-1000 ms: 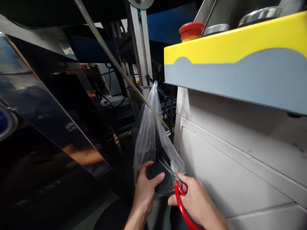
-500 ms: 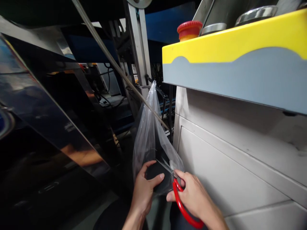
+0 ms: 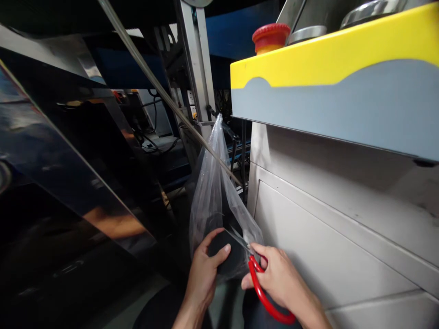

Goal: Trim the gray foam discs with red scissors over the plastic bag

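My right hand [image 3: 274, 273] is closed on a pair of scissors [image 3: 262, 294] with red handles. Their slim metal blades point up and left, and the tips come close to my left index fingertip. My left hand [image 3: 205, 269] curves round a black rounded piece [image 3: 221, 250], thumb in front and index finger along its upper edge. The piece's full outline is hard to make out against the dark background. Behind both hands hangs a clear plastic bag [image 3: 211, 192], gathered to a point at its top; a thin light line shows just above the piece.
At the right, a yellow and grey control panel [image 3: 329, 107] with a red button [image 3: 270, 37] juts out over a pale cabinet [image 3: 325, 233]. A clear tube [image 3: 154, 80] slants across the bag. Dark glossy panels [image 3: 75, 169] stand at the left, and a metal post [image 3: 199, 59] rises behind.
My right hand and the scissors have shifted slightly right and down. My left thumb has drawn back a little to the left, and the view has tilted slightly.
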The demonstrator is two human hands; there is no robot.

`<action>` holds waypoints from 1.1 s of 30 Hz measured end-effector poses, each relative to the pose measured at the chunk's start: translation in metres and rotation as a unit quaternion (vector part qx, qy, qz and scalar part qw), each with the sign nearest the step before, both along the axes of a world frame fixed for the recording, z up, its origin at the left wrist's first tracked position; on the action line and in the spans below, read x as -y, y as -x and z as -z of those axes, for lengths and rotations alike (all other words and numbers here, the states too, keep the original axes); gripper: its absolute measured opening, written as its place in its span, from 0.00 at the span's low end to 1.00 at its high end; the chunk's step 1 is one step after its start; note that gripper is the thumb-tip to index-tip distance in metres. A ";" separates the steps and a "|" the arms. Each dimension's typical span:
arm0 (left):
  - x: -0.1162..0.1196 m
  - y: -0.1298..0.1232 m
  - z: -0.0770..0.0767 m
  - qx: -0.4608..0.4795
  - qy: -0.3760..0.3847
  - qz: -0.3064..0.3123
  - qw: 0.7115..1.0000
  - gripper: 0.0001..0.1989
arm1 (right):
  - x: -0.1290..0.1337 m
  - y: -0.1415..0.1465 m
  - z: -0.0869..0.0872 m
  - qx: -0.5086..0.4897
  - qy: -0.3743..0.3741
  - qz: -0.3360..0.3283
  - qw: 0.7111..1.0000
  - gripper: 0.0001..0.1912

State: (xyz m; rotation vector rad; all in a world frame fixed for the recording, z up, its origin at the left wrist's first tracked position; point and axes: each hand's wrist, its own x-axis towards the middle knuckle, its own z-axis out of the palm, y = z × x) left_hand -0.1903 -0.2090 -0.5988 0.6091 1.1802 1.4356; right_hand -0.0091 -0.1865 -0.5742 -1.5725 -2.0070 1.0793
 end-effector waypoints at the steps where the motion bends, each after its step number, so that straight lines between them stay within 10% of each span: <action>1: 0.000 0.000 0.000 0.005 0.002 -0.002 1.000 0.31 | 0.000 0.000 0.000 -0.004 0.006 -0.011 1.000 0.28; 4: 0.001 -0.002 0.000 0.004 0.000 -0.021 1.000 0.29 | 0.003 -0.002 -0.003 -0.001 0.018 -0.023 1.000 0.25; 9: -0.002 -0.001 0.004 -0.022 -0.008 -0.007 1.000 0.26 | 0.003 -0.001 -0.004 0.026 -0.004 -0.002 1.000 0.47; 16: -0.001 0.002 0.002 -0.015 0.002 -0.019 1.000 0.31 | 0.000 0.001 -0.004 -0.031 0.019 -0.043 0.998 0.17; 23: -0.003 0.004 0.001 -0.005 0.002 -0.033 0.999 0.29 | 0.006 0.001 -0.004 0.060 -0.005 -0.021 0.998 0.53; 33: -0.004 0.006 0.005 -0.021 0.004 -0.031 0.999 0.29 | 0.003 0.006 -0.006 0.068 -0.020 -0.022 0.997 0.45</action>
